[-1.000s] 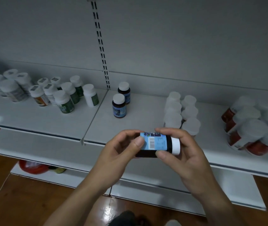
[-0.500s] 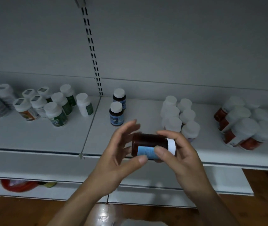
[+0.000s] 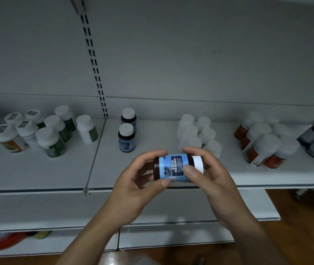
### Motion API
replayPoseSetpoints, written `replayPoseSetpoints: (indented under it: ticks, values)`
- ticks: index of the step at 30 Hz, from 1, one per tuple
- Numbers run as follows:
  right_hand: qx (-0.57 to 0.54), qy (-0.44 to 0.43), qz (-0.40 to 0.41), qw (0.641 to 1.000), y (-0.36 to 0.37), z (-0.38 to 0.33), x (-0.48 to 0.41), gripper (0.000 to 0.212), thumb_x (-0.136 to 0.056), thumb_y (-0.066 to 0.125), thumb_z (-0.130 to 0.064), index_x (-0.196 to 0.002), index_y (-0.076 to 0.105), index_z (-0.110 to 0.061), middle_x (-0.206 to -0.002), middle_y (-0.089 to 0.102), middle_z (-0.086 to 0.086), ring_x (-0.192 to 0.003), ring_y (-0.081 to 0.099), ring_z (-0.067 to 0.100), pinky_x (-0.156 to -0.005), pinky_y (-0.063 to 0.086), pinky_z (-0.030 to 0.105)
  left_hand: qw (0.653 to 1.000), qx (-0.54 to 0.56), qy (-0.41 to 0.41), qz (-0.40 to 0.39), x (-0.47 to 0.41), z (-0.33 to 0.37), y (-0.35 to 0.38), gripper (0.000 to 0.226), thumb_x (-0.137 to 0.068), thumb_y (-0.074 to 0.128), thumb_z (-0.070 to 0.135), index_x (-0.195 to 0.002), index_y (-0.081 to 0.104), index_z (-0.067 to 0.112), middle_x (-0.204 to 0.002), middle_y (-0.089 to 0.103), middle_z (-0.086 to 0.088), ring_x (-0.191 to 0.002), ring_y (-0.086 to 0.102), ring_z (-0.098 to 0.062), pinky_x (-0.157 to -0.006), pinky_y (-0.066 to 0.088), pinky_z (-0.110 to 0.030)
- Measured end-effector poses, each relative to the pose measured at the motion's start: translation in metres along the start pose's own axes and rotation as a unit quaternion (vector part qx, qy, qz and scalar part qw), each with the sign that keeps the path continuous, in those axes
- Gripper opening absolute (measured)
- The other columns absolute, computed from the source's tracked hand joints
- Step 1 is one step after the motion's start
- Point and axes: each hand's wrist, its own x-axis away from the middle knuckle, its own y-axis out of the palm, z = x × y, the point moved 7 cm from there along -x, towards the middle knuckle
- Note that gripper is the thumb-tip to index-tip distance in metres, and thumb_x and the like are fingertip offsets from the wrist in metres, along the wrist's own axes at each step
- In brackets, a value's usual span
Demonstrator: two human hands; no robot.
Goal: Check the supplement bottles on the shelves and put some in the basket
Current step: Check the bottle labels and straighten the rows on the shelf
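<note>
A grey shelf carries bottle clusters above a wooden floor. Over its front edge, left hand and right hand grip the blue-label bottle sideways. Its label has rolled upward, and the left hand has closed round it.

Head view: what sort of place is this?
Likely a shop or pharmacy aisle, perhaps a mock-up: a white shelf with a slotted upright behind it, and supplement bottles grouped by kind, like the green-labelled bottles and the red-labelled bottles. The left hand and right hand hold a blue-labelled bottle.
</note>
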Motion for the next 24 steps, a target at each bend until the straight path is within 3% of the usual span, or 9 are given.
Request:
replayPoseSetpoints:
  ticks: [4, 6, 8, 10, 14, 17, 20, 24]
  values:
    - [0.019, -0.030, -0.040, 0.999, -0.004, -0.008, -0.002, 0.043, -0.078, 0.074, -0.013, -0.115, 0.063, -0.033, -0.119, 0.065, -0.008, -0.108, 0.064, 0.015, -0.077, 0.056, 0.026, 0.998, 0.003, -0.015, 0.064, -0.006, 0.001, 0.004, 0.031, -0.083, 0.069, 0.031, -0.113, 0.066, 0.021, -0.104, 0.073, 0.007, -0.096, 0.069, -0.010, -0.074, 0.053, -0.017]
    - [0.037, -0.027, -0.025, 0.999, -0.008, -0.009, -0.005, 0.036, -0.078, 0.077, -0.024, -0.109, 0.065, -0.036, -0.113, 0.067, -0.010, -0.106, 0.065, 0.014, -0.077, 0.057, 0.029, 0.998, 0.001, -0.016, 0.057, -0.007, 0.000, 0.008, 0.038, -0.088, 0.067, 0.039, -0.122, 0.061, 0.025, -0.114, 0.069, 0.013, -0.104, 0.066, -0.008, -0.079, 0.053, -0.016]
    - [0.039, -0.006, 0.005, 0.999, -0.015, -0.004, -0.007, 0.032, -0.077, 0.074, -0.034, -0.107, 0.066, -0.039, -0.110, 0.067, -0.013, -0.105, 0.065, 0.011, -0.078, 0.058, 0.029, 1.000, -0.003, -0.002, 0.022, -0.007, -0.002, 0.016, 0.054, -0.082, 0.072, 0.034, -0.132, 0.053, 0.030, -0.128, 0.061, 0.014, -0.116, 0.061, -0.010, -0.090, 0.053, -0.023]
    - [0.009, 0.013, 0.011, 1.000, -0.018, 0.001, -0.008, 0.034, -0.079, 0.076, -0.040, -0.111, 0.065, -0.042, -0.114, 0.067, -0.012, -0.105, 0.065, 0.009, -0.077, 0.057, 0.025, 1.000, 0.001, 0.005, 0.017, -0.008, -0.002, 0.019, 0.053, -0.077, 0.075, 0.026, -0.127, 0.058, 0.032, -0.125, 0.064, 0.008, -0.115, 0.063, -0.016, -0.093, 0.053, -0.029]
    - [-0.005, -0.013, -0.046, 0.999, -0.015, -0.002, -0.008, 0.058, -0.077, 0.074, -0.018, -0.128, 0.053, -0.035, -0.124, 0.063, -0.012, -0.115, 0.061, 0.010, -0.084, 0.053, 0.021, 0.997, 0.032, -0.021, 0.063, -0.013, -0.005, 0.016, 0.037, -0.078, 0.072, 0.030, -0.115, 0.066, 0.026, -0.110, 0.071, 0.003, -0.102, 0.068, -0.016, -0.078, 0.056, -0.023]
    - [0.002, -0.014, -0.023, 1.000, -0.022, -0.003, -0.011, 0.053, -0.069, 0.077, -0.035, -0.120, 0.061, -0.039, -0.116, 0.066, -0.012, -0.111, 0.064, 0.014, -0.081, 0.057, 0.027, 0.997, 0.014, -0.035, 0.064, -0.011, -0.009, 0.020, 0.043, -0.081, 0.066, 0.045, -0.120, 0.062, 0.028, -0.115, 0.069, 0.007, -0.108, 0.066, -0.013, -0.081, 0.055, -0.022]
    - [0.012, 0.000, -0.001, 1.000, -0.022, 0.003, -0.011, 0.049, -0.066, 0.075, -0.046, -0.114, 0.062, -0.043, -0.112, 0.067, -0.012, -0.107, 0.065, 0.015, -0.080, 0.058, 0.031, 0.999, -0.011, -0.007, 0.042, -0.010, -0.007, 0.022, 0.057, -0.077, 0.072, 0.037, -0.131, 0.053, 0.034, -0.130, 0.060, 0.012, -0.118, 0.061, -0.011, -0.088, 0.052, -0.021]
    - [-0.023, -0.019, -0.020, 0.999, -0.017, 0.002, -0.009, 0.058, -0.076, 0.074, -0.019, -0.129, 0.053, -0.029, -0.115, 0.065, -0.009, -0.108, 0.064, 0.010, -0.079, 0.055, 0.023, 0.997, -0.001, -0.018, 0.081, -0.013, -0.008, 0.017, 0.038, -0.080, 0.073, 0.028, -0.117, 0.066, 0.023, -0.110, 0.071, 0.003, -0.102, 0.068, -0.014, -0.076, 0.054, -0.020]
